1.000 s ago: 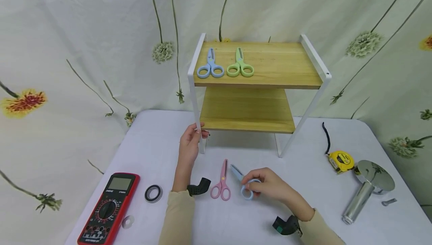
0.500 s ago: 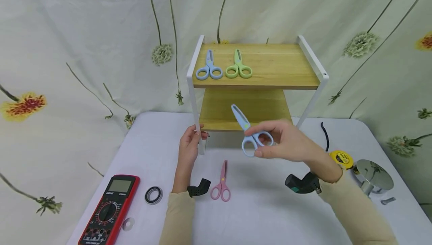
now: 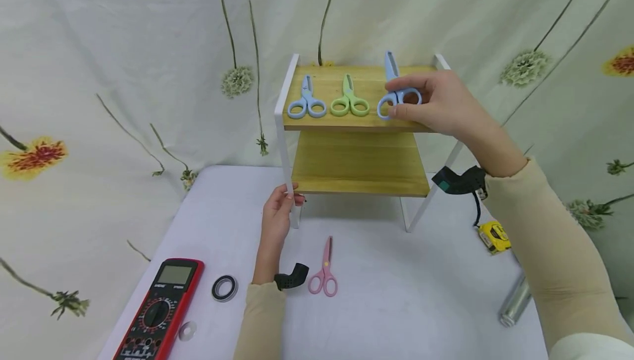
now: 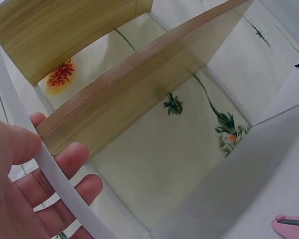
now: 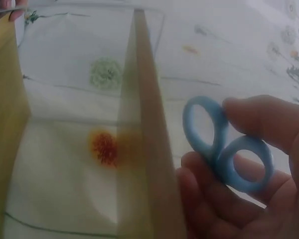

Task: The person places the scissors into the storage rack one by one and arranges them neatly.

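Blue scissors are pinched by the handles in my right hand, at the top shelf's right part, blades pointing to the back. In the right wrist view the blue handles show between thumb and fingers beside the board's edge; whether they touch the board I cannot tell. On the top board lie another pair of blue scissors and green scissors. My left hand grips the white frame leg near the lower board. Pink scissors lie on the table in front.
A red multimeter, a black ring and a small clear ring lie at the left. To the right are a yellow tape measure and a metal cylinder, partly behind my right sleeve. The lower board is below the top one.
My right hand has picked the blue scissors up from beside the pink pair and carried them up to the top board, turning them straighter. My left hand stays on the frame leg.
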A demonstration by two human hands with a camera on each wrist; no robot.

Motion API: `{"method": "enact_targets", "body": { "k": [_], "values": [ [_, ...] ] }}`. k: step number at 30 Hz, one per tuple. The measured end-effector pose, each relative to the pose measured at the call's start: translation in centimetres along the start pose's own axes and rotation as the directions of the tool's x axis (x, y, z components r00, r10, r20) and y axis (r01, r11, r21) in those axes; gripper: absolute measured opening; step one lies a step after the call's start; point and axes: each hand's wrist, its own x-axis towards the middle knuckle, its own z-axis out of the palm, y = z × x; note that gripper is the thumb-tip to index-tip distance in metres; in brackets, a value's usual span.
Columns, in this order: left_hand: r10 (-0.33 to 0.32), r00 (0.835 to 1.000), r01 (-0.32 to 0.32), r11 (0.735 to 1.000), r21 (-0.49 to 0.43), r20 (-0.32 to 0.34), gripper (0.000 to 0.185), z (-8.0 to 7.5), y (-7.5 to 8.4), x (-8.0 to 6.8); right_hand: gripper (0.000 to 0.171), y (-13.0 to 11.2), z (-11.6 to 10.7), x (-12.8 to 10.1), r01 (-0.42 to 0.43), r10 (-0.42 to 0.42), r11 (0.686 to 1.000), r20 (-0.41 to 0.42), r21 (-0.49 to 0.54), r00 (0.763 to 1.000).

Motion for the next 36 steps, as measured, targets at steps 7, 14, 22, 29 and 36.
{"method": "enact_targets", "body": {
  "k": [7,14,22,29,36],
  "values": [
    [0.008,1.000,-0.008,1.000,-0.004,0.002,0.029,0.0,0.1,-0.1,0.042,1.1,0.2,1.4,-0.050,0.049,0.981,-0.007,-0.190,0.999],
    [0.004,1.000,-0.004,1.000,0.000,-0.001,0.029,0.2,0.2,0.0,0.041,1.8,1.7,1.4,0.097,-0.106,0.948,-0.013,-0.304,0.994],
    [0.007,1.000,-0.007,1.000,-0.006,-0.007,0.028,0.2,0.0,-0.1,0.042,2.0,2.2,1.4,0.171,-0.189,0.918,-0.017,-0.359,0.982],
    [0.004,1.000,-0.004,1.000,-0.004,-0.008,0.029,0.2,0.1,0.0,0.040,2.3,2.5,1.4,0.217,-0.242,0.893,-0.015,-0.394,0.970],
    [-0.002,1.000,0.002,1.000,-0.007,-0.012,0.029,0.3,0.3,-0.1,0.039,2.2,2.5,1.2,0.208,-0.231,0.894,-0.009,-0.397,0.973]
  ]
}}
